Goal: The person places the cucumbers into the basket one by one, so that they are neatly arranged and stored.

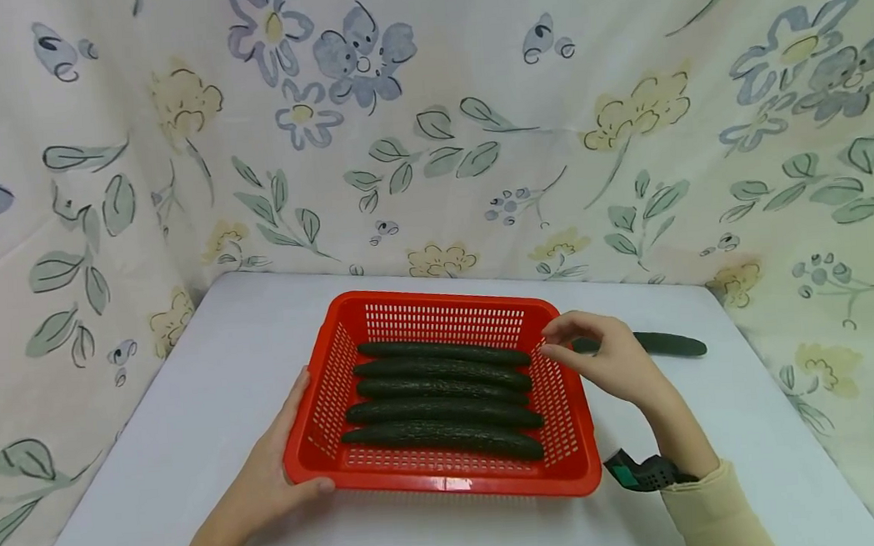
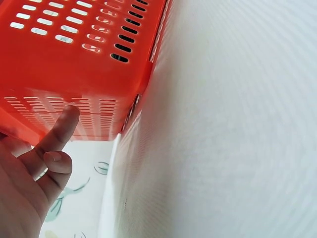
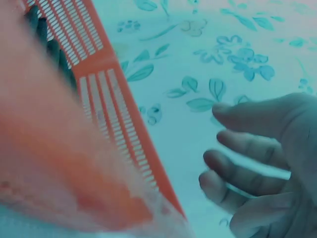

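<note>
A red plastic basket with slotted walls stands on the white table. Inside it several dark green cucumbers lie side by side, running left to right. My left hand holds the basket's left side, its thumb at the front left corner of the rim. In the left wrist view, fingers of that hand reach along the outer wall. Above the basket's right rim hovers my right hand, fingers loosely bent with nothing between them. Another cucumber lies on the table beyond that hand, partly hidden by it.
The white tabletop extends around the basket on all sides. Behind it and at both sides hangs a flowered cloth. A dark band with a green patch sits on the right wrist, below a cream sleeve.
</note>
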`<state>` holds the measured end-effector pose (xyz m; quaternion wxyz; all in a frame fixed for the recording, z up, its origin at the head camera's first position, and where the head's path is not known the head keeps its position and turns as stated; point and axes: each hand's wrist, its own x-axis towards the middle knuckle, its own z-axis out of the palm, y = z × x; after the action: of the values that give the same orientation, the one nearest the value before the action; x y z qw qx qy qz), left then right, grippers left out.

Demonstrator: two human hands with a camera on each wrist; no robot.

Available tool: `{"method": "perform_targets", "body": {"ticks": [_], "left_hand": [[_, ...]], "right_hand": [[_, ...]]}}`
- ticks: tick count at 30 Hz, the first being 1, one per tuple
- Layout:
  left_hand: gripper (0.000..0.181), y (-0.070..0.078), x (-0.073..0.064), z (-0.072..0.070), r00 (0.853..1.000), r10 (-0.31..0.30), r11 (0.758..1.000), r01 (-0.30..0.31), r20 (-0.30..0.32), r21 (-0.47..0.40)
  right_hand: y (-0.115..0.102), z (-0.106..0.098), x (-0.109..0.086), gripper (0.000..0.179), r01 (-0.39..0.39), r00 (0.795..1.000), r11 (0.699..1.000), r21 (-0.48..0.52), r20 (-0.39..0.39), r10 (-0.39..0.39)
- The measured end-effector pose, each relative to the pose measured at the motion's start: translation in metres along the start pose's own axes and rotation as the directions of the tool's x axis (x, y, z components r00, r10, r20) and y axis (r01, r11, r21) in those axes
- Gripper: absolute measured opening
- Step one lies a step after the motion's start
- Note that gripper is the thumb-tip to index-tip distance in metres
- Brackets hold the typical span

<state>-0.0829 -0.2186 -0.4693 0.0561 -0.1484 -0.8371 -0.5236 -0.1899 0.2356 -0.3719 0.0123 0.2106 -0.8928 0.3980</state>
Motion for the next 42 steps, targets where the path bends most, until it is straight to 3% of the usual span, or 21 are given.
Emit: {"method": "perform_targets", "body": {"ticks": [6,16,29,34,42], "left_hand": [[0.131,-0.003,0.0,0.0,1.0,0.017,1.0,-0.017,-0.006,-0.003],[0.13,-0.003,0.0,0.001,1.0,-0.005,1.0,0.005,0.017,-0.025],[0.13,-0.002,0.001,-0.001,1.0,-0.025,1.0,0.025,0.017,-0.011],[0.129,-0.002,0.001,-0.001,1.0,-0.024,1.0,0.024,0.013,-0.009],[0.13,-0.004,0.001,-0.001,1.0,-0.003,1.0,0.004,0.016,-0.025]], "right_hand": [[0.007,-0.004,-0.007,0.017,0.001,0.994,0.999,-0.037,-0.107,-0.005],[0.028,-0.018,-0.017,0.018,-0.024,0.981,0.998,-0.061,-0.193,0.012],[0.067,-0.048,-0.023,0.022,-0.104,0.945,0.989,-0.109,-0.321,0.064],[0.084,-0.054,-0.025,0.025,-0.139,0.93,0.986,-0.097,-0.355,0.097],[0.108,-0.057,-0.028,0.035,-0.217,0.907,0.976,0.009,-0.367,0.205]]}}
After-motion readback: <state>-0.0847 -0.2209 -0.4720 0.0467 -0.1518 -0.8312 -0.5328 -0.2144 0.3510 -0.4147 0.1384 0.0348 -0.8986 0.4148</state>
